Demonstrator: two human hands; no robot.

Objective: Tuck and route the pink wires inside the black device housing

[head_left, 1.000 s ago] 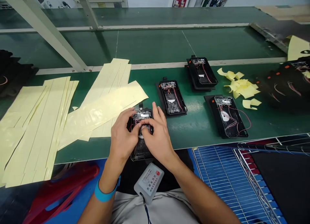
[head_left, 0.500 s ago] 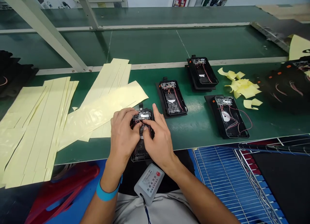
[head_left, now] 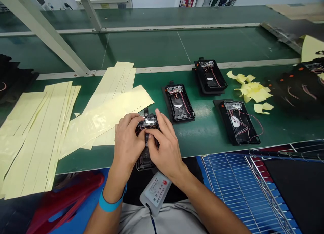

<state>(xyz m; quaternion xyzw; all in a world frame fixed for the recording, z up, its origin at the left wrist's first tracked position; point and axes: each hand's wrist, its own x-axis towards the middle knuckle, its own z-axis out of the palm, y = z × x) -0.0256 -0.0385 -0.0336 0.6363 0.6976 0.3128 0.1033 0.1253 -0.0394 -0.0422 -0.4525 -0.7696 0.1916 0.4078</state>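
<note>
A black electronic device housing [head_left: 144, 160] with a circuit board [head_left: 150, 121] at its top lies at the bench's front edge, partly covered by both hands. My left hand [head_left: 128, 136] wraps its left side, the thumb reaching inside. From the right, my right hand [head_left: 165, 147] reaches over the housing, thumb and index finger pinched together close to the left thumb. What sits in that pinch is too small to make out; thin wires and a small dark part show around the fingertips.
Pale yellow paper strips [head_left: 37, 139] cover the bench's left side, more strips [head_left: 111, 92] behind my left hand. Similar open housings, one [head_left: 180, 103] beside my right hand, another [head_left: 239, 122] farther right, stand near yellow scraps [head_left: 255, 91]. A wire rack [head_left: 227, 183] is below right.
My right hand's index finger and thumb have shifted slightly left and closer to the left thumb. The housing stays in nearly the same place; the view has moved a little.
</note>
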